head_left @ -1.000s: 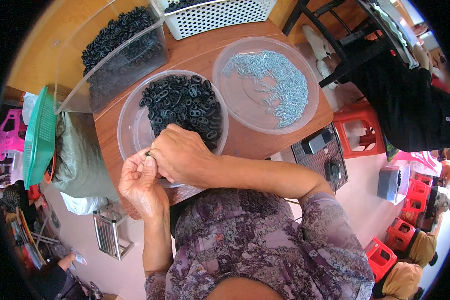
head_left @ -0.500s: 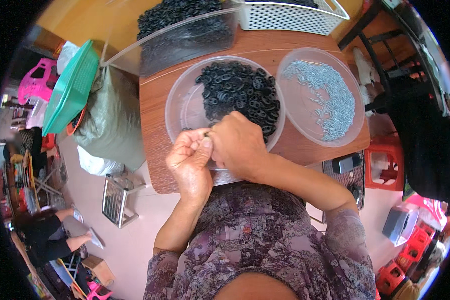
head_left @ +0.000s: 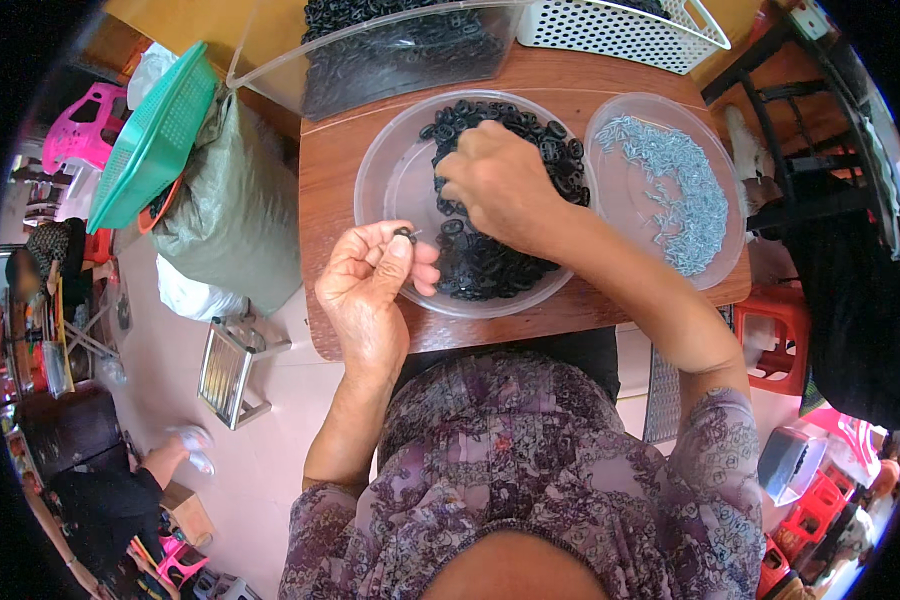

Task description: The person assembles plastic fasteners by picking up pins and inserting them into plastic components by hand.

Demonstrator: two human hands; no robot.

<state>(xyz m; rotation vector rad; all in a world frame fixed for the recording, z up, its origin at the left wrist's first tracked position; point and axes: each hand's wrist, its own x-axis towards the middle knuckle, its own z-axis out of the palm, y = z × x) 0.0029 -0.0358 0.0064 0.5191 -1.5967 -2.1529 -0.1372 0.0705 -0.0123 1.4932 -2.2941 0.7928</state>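
Note:
My left hand point(head_left: 365, 285) is at the near left edge of a round clear tub point(head_left: 370, 190). Between its thumb and fingertips it pinches a small black oval part point(head_left: 403, 234), from which a thin silvery screw seems to stick out. Loose black oval parts point(head_left: 490, 262) with holes lie heaped in the tub. My right hand point(head_left: 500, 185) reaches in over the heap, its fingers curled down. Whatever its fingertips hold is hidden. To the right, small silvery screws point(head_left: 692, 220) lie spread in a second round clear tub point(head_left: 610, 190).
All this stands on a brown wooden table point(head_left: 322, 240). Behind are a clear bin point(head_left: 400, 75) of black parts and a white perforated basket point(head_left: 620, 38). A large sack point(head_left: 235, 210) and a green basket point(head_left: 155, 150) flank the left; a red stool point(head_left: 775, 335) is at the right.
My hands have come apart. The right one moved up and right onto the heap, while the left stays near the tub's edge with the black part now showing. The whole view has shifted slightly.

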